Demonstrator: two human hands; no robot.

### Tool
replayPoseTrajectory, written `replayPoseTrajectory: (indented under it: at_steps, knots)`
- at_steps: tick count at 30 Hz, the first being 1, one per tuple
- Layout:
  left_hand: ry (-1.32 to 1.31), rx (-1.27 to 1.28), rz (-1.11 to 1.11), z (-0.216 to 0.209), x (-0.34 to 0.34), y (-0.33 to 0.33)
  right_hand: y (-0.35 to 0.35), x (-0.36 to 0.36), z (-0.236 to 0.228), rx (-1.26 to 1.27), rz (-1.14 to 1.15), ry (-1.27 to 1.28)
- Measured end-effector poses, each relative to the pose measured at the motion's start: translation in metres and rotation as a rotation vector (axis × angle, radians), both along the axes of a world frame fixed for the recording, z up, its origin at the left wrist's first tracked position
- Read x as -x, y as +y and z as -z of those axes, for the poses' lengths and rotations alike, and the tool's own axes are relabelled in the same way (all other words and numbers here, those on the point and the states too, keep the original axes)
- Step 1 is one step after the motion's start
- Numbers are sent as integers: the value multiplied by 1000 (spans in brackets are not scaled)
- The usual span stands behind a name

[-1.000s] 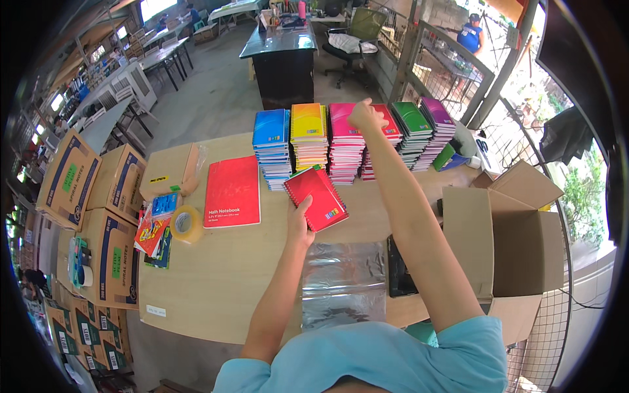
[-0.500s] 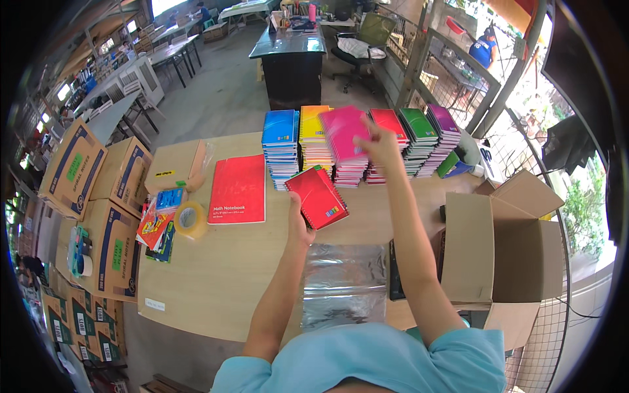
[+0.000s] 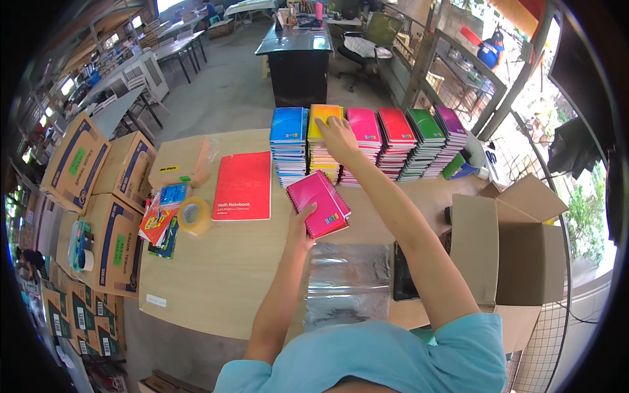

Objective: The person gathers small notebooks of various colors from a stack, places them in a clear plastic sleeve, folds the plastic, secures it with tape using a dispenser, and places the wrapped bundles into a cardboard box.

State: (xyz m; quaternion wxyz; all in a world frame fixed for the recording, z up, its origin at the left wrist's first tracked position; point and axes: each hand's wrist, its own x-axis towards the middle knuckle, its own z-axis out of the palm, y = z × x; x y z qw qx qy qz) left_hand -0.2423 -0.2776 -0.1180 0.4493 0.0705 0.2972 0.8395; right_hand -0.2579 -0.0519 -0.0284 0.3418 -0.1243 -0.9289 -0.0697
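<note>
A small pile of spiral notebooks with a pink notebook (image 3: pixel 317 200) on top rests in my left hand (image 3: pixel 303 226), thumb over the cover. The pile is tilted above the table, and the pink cover hides most of what lies beneath. My right hand (image 3: pixel 338 139) reaches out to the yellow notebook (image 3: pixel 324 114) topping its stack, its fingers apart and touching the cover. To the left stands a blue notebook stack (image 3: pixel 288 128). To the right are stacks of pink (image 3: pixel 364 126), red (image 3: pixel 396 126), green (image 3: pixel 425 124) and purple notebooks (image 3: pixel 451 122).
Clear plastic sheeting (image 3: pixel 347 281) lies at the table's near edge, beside an open carton (image 3: pixel 475 249). A large red notebook (image 3: pixel 242 190), tape roll (image 3: pixel 194 216) and small packets (image 3: pixel 157 223) lie left. Closed cartons (image 3: pixel 108 242) are piled at the far left.
A pink notebook that my right hand was carrying now lies over the red one in my left hand. My right hand has moved left from the pink stack to the yellow one.
</note>
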Motion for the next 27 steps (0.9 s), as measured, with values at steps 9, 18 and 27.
replayPoseTrajectory:
  at_steps: [9, 18, 27]
  knots:
    - [-51, 75, 130, 4, 9, -14, 16, -77, -38, 1309, -619, 299]
    - [-178, -261, 527, 23, -20, 6, -2, -117, -39, 1074, -1151, -643]
    - [-118, 86, 495, -9, -49, 13, 205, -200, -52, 367, 652, 632]
